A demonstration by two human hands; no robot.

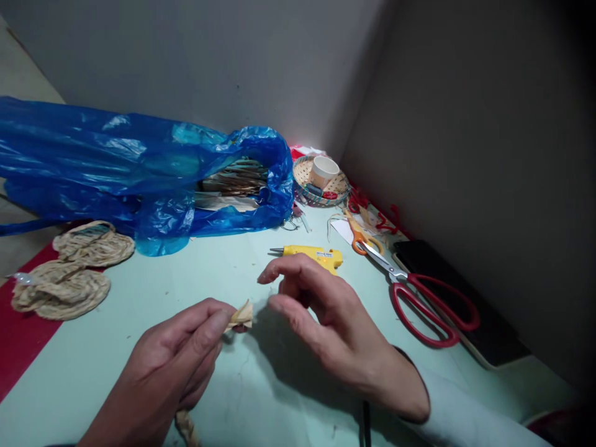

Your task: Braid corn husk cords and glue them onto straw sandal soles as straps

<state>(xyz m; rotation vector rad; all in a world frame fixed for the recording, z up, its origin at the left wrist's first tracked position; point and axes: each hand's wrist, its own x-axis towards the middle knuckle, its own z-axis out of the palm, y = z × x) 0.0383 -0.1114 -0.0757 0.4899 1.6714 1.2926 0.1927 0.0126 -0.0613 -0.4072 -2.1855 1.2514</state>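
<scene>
My left hand (186, 354) is closed in a pinch on the end of a pale braided straw cord (241, 315). The cut, flattened tip sticks out past my thumb and index finger. Below the same hand, a twisted length of similar cord shows at the bottom edge; the stretch between is hidden by my palm. My right hand (330, 323) hovers just right of the tip, its thumb and fingers apart and nothing between them. Behind it lies a yellow glue gun (321, 254), partly covered by my fingers.
Two coiled braided bundles (65, 288) lie at left. A blue plastic bag (116, 161) of dried strips fills the back left. Red-handled scissors (419, 298), orange-handled scissors (358, 236) and a dark phone-like slab (484, 323) lie right. A woven basket (342, 195) holds a paper cup (325, 172).
</scene>
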